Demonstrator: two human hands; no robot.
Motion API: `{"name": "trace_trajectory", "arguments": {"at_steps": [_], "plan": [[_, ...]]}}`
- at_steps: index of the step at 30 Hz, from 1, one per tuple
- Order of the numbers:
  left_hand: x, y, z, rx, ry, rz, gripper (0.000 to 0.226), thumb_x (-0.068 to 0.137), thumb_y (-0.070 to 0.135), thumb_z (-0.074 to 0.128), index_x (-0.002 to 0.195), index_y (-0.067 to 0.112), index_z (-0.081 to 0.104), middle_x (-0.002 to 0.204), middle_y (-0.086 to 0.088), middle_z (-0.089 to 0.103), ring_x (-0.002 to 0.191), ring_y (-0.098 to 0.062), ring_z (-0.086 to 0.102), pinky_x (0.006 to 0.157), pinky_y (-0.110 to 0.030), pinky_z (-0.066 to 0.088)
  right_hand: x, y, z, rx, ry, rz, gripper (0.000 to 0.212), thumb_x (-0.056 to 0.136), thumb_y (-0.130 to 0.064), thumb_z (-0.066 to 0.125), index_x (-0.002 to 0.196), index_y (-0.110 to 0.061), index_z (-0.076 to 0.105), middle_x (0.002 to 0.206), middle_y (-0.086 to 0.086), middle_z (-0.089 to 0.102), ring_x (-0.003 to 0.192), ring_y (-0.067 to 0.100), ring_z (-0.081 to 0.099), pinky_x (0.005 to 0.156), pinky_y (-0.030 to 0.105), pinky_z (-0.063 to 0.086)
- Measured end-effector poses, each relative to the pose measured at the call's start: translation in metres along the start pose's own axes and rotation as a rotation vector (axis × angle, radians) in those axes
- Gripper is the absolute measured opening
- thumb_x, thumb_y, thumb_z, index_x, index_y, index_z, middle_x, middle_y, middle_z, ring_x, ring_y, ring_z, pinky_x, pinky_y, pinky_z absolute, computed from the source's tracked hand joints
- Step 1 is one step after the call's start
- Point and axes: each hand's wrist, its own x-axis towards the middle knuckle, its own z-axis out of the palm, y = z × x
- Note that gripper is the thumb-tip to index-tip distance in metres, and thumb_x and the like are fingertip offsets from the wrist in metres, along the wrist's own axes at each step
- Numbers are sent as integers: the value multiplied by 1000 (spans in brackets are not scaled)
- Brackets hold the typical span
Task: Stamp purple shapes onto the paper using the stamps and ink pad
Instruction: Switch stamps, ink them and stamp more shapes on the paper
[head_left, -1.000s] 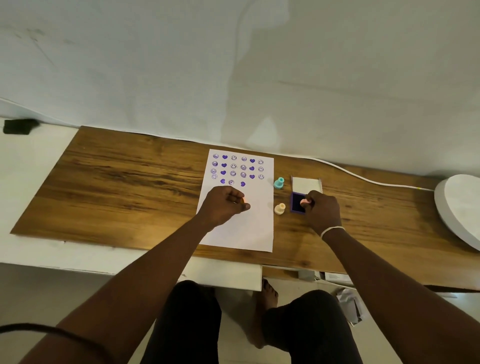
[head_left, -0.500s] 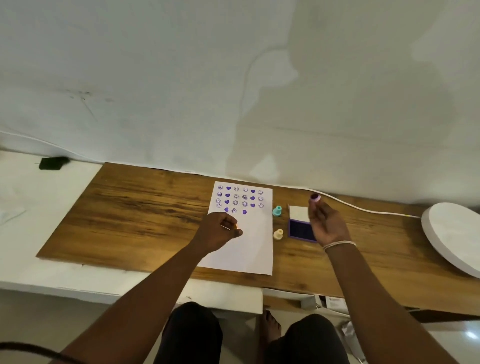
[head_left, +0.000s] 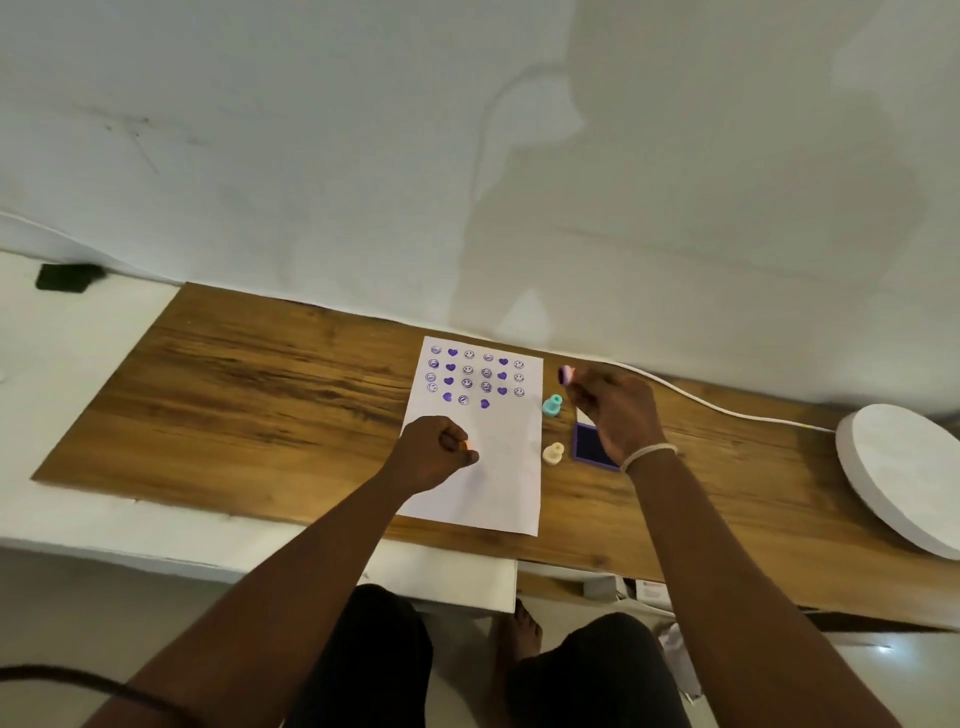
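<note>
A white paper (head_left: 498, 467) lies on the wooden desk (head_left: 260, 395), its far part covered with rows of purple smileys and hearts. My left hand (head_left: 431, 457) rests curled on the paper's middle and pinches a small orange stamp (head_left: 466, 445). My right hand (head_left: 613, 410) is raised above the purple ink pad (head_left: 589, 444) and pinches a pink stamp (head_left: 566, 374) with its inked face turned toward the paper. A teal stamp (head_left: 552, 405) and a cream stamp (head_left: 554, 453) stand between the paper and the pad.
A white cable (head_left: 727, 410) runs along the wall behind the desk. A round white slab (head_left: 904, 473) lies at the right end. A black object (head_left: 67, 277) sits on the white ledge at far left. My knees are below the desk's front edge.
My right hand has lifted the pink stamp off the ink pad and carried it up and left toward the paper. My left hand has stayed on the paper.
</note>
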Motion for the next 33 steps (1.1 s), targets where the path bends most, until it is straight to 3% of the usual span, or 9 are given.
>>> {"name": "trace_trajectory", "arguments": {"at_steps": [3, 5, 7, 10, 12, 16, 21, 29, 33], "plan": [[3, -11, -1, -38, 9, -37, 34, 72, 28, 84, 97, 11, 71, 89, -3, 71, 80, -14, 66, 61, -15, 45, 13, 12, 21, -645, 48, -256, 7, 78, -17, 77, 83, -15, 74, 79, 1, 73, 74, 16, 69, 66, 6, 49], [5, -17, -2, -66, 16, -55, 33, 72, 27, 85, 97, 11, 71, 89, -3, 72, 77, -10, 65, 60, -13, 43, 21, 23, 32, -837, 25, -306, 14, 76, -16, 78, 87, -9, 72, 80, 2, 71, 73, 15, 66, 60, 2, 40], [5, -21, -3, -108, 21, -81, 33, 71, 26, 85, 96, 11, 71, 89, -4, 73, 79, -12, 67, 60, -14, 44, 28, 34, 42, -941, -42, -327, 13, 78, -9, 74, 90, -5, 70, 84, 8, 72, 78, 21, 66, 60, 4, 38], [7, -24, -3, -134, 23, -97, 33, 71, 26, 85, 97, 11, 71, 89, -5, 73, 82, -16, 69, 61, -16, 46, 35, 49, 54, -1056, -115, -307, 11, 79, -7, 72, 89, -5, 70, 93, 12, 72, 87, 27, 66, 77, 25, 50], [8, -24, -3, -132, 28, -96, 33, 71, 27, 85, 97, 11, 71, 88, -4, 73, 78, -13, 67, 59, -14, 45, 38, 57, 59, -1089, -124, -278, 12, 79, -9, 73, 91, -7, 71, 96, 11, 72, 90, 27, 65, 80, 27, 50], [9, -24, -3, -120, 19, -91, 34, 72, 28, 84, 99, 12, 71, 90, -2, 73, 80, -12, 67, 61, -15, 46, 40, 66, 68, -1128, -80, -296, 9, 83, -14, 71, 92, -11, 71, 94, 6, 73, 90, 24, 64, 60, 9, 28], [12, -26, -3, -95, 6, -73, 34, 73, 29, 83, 100, 11, 71, 93, -3, 73, 84, -14, 68, 66, -18, 50, 46, 69, 77, -1133, -103, -308, 9, 87, -13, 69, 95, -8, 69, 98, 12, 72, 93, 29, 64, 79, 29, 49], [13, -26, -5, -78, -6, -58, 34, 72, 28, 84, 99, 11, 71, 93, -3, 73, 84, -16, 68, 65, -17, 49, 39, 83, 83, -1175, -88, -348, 26, 92, -15, 61, 117, -7, 67, 116, 13, 70, 110, 30, 63, 99, 36, 49], [11, -25, -5, -78, -13, -53, 34, 73, 26, 84, 100, 10, 71, 94, -5, 74, 83, -16, 68, 64, -16, 48, 41, 84, 85, -1201, -79, -354, 26, 91, -15, 62, 115, -8, 68, 114, 13, 71, 109, 30, 61, 95, 34, 48]]}}
